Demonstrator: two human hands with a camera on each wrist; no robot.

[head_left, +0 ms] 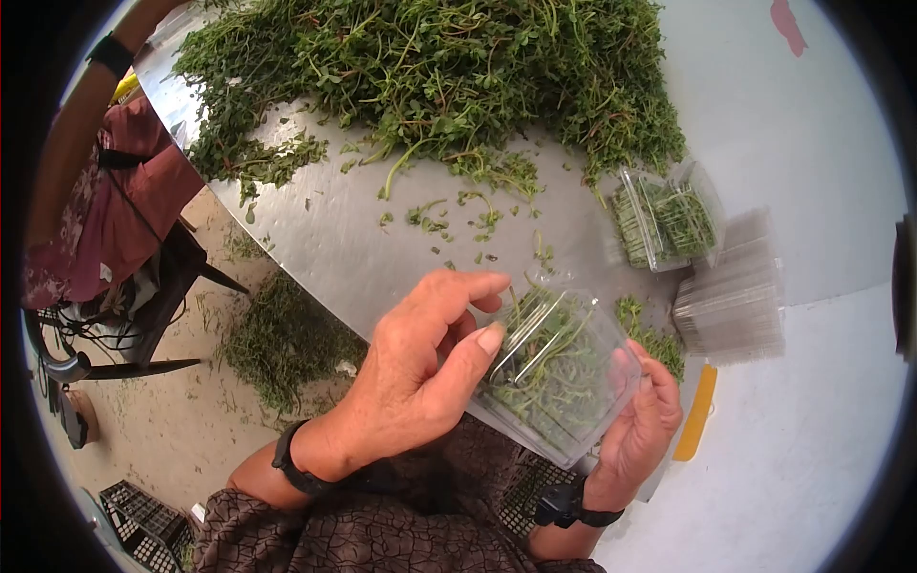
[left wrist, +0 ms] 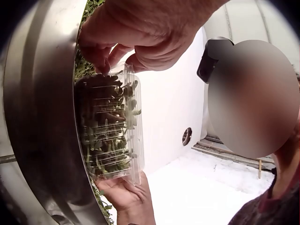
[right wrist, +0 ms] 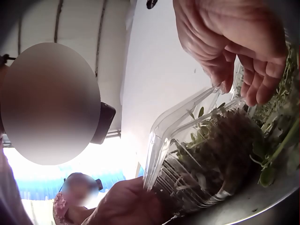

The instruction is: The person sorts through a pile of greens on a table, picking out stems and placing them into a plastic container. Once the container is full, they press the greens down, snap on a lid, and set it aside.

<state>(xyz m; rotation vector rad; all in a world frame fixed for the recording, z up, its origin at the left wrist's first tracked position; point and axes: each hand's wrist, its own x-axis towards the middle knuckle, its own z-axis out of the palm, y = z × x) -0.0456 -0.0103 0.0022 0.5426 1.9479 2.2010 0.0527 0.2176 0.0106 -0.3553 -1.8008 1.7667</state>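
A clear plastic clamshell box filled with leafy green sprigs is held tilted over the near edge of the metal table. My right hand grips its right end, palm underneath and fingers around the side. At the opposite upper-left edge, the thumb and index finger of my left hand pinch the rim. The lid lies over the greens in the right wrist view, its rim standing slightly apart from the base. Some leaves poke out at the rim in the left wrist view.
A large heap of purslane-like greens covers the far metal table. On the right stand a filled clamshell box and a stack of clear containers. More greens lie on the floor. Another person is at the left.
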